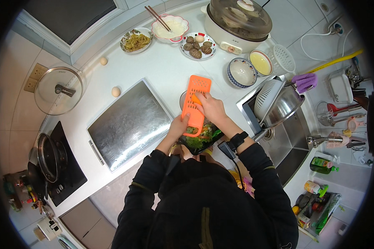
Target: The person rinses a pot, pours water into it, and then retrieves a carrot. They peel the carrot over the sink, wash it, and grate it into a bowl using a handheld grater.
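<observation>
An orange grater (197,118) slants over the counter's front edge. My left hand (178,125) is closed round its left side, near the lower end. Against the grater's holes, my right hand (212,108) grips an orange piece that looks like carrot (196,98). Part of a round bowl rim (182,99) shows from behind the grater; its contents are hidden. Under the grater's lower end, leafy greens with orange bits (198,142) lie in a dark container whose shape I cannot make out.
A metal board (129,124) lies to the left, with an egg (116,91) behind it. Two bowls (242,73) (261,63) stand right, beside the sink (293,143) with its colander (268,97). Farther back are a mushroom plate (198,46), a flower-shaped bowl (170,28) and an electric pot (237,25).
</observation>
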A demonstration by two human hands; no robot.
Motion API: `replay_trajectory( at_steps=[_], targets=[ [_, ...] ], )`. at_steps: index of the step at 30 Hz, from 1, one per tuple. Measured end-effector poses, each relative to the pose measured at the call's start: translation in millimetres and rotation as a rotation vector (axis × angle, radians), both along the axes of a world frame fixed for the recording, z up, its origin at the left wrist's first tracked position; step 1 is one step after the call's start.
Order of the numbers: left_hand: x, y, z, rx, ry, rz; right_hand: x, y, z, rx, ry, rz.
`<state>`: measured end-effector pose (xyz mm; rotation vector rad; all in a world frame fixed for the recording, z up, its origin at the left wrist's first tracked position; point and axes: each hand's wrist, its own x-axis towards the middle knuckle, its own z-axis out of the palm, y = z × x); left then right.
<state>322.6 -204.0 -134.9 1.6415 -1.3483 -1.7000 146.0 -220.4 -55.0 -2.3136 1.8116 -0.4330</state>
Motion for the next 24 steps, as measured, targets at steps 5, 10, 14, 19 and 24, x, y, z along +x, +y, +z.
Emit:
replay_trajectory(
  at_steps=[5, 10, 14, 19, 24],
  targets=[
    [2, -1, 2, -0.031, 0.012, 0.012, 8, 15, 9, 0.065, 0.043, 0.048],
    [-1, -4, -1, -0.156, -0.019, 0.032, 8, -3, 8, -0.058, 0.062, -0.024],
    [1, -12, 3, -0.11, -0.068, 0.025, 14, 1, 9, -0.013, 0.098, 0.03],
    [-1, -5, 12, -0.151, -0.056, 0.019, 17, -3, 14, -0.046, 0.128, -0.097],
    [2, -8, 20, -0.169, -0.076, 0.024, 17, -1, 13, -0.01, 0.147, -0.015]
  ],
)
